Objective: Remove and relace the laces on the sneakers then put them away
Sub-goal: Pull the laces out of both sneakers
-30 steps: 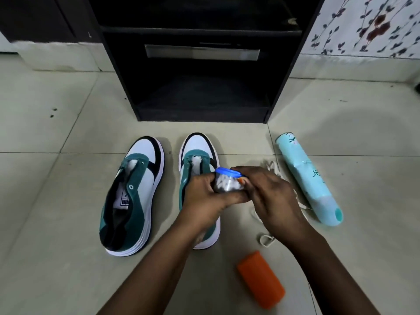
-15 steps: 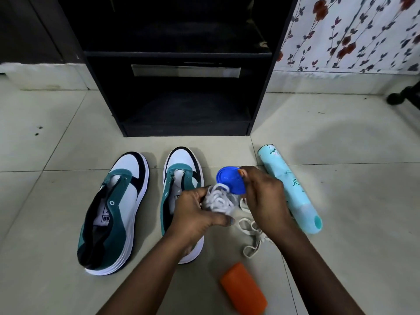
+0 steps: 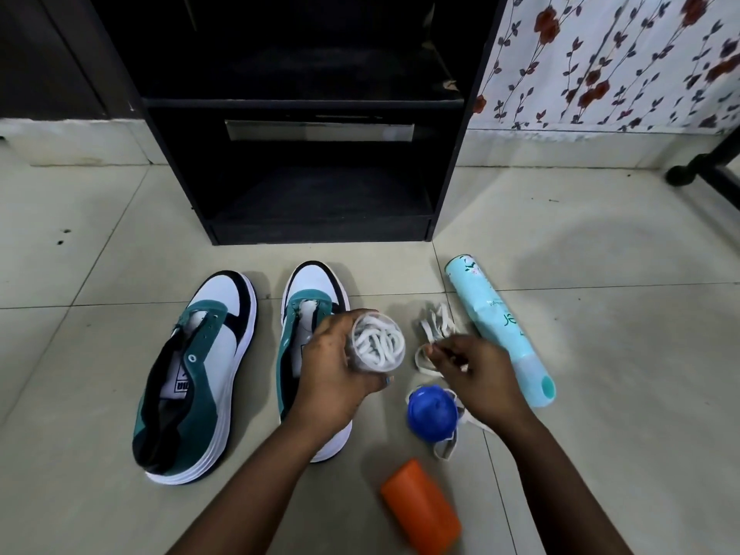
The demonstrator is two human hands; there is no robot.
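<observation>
Two teal, white and black sneakers stand side by side on the tiled floor (image 3: pixel 100 494), toes toward the black shelf unit (image 3: pixel 304 154). The left sneaker (image 3: pixel 196 374) lies to the left of the shelf unit's front edge, unlaced, its eyelets empty. The right sneaker (image 3: pixel 308 314) sits just beside it, its rear half covered by the left hand (image 3: pixel 336 374). That hand is curled around a clear jar (image 3: pixel 376 346), mouth open and facing the camera, with a coil of white laces (image 3: pixel 378 344) inside. Right of the jar, the right hand (image 3: pixel 476 378) hangs with fingers partly curled, its fingertips (image 3: pixel 434 348) at a loose lace (image 3: pixel 434 326) heaped on the floor; whether they pinch it cannot be told. The blue lid (image 3: pixel 432 412) rests on the floor, on that lace, below the right hand. An orange cylinder (image 3: pixel 420 510) lies nearest the camera. A pale blue spray can (image 3: pixel 496 326) lies on its side, right of the shelf unit's corner.
</observation>
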